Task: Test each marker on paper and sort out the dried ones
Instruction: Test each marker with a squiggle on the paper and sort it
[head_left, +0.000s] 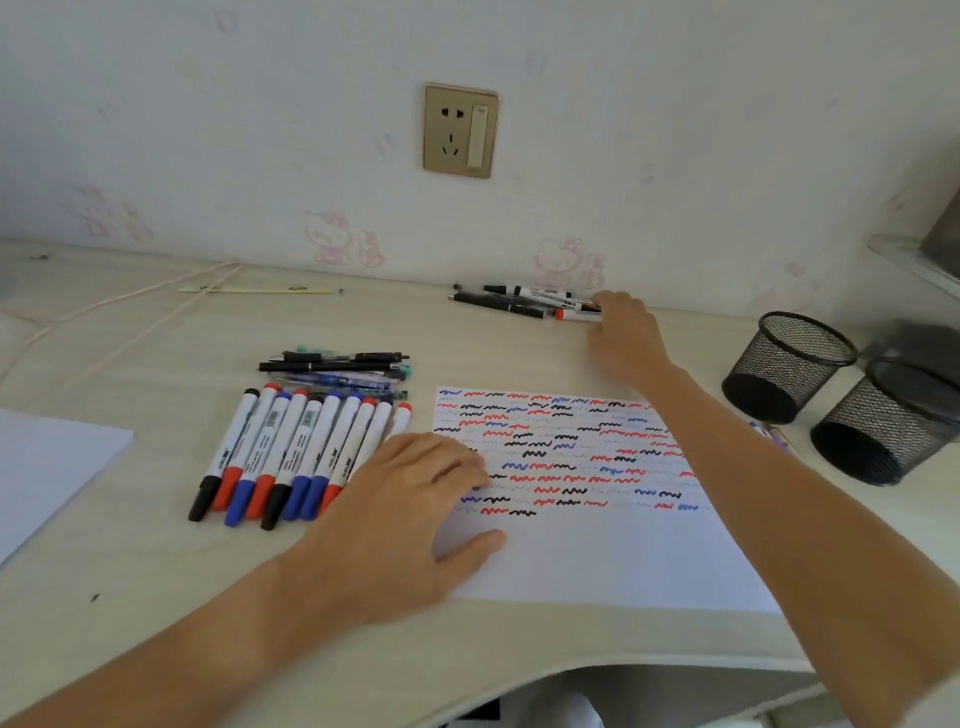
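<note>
Centrally, a white sheet of paper (597, 545) lies on a pale desk (156, 571), its upper half filled with rows of red, blue and black squiggles. At the sheet's nine o'clock edge, the person's left hand (410, 514) presses flat, fingers relaxed and spread, holding nothing. Just beside that hand, further toward nine o'clock, a row of white-barrelled markers (291, 457) with black, red and blue caps lies side by side, touching one another. Above them, toward twelve o'clock, several thin pens (337, 366) are stacked crosswise.

Reaching to the sheet's twelve o'clock, the right hand (621, 332) rests at a small pile of markers (519, 301) near the wall; its fingertips touch a red-capped marker (574, 314), though whether they actually grip it cannot be told. At three o'clock, two black mesh pen cups (789, 364) lie tipped on their sides. A second sheet (47, 467) lies at the far nine o'clock edge, and a wall socket (460, 130) sits above.
</note>
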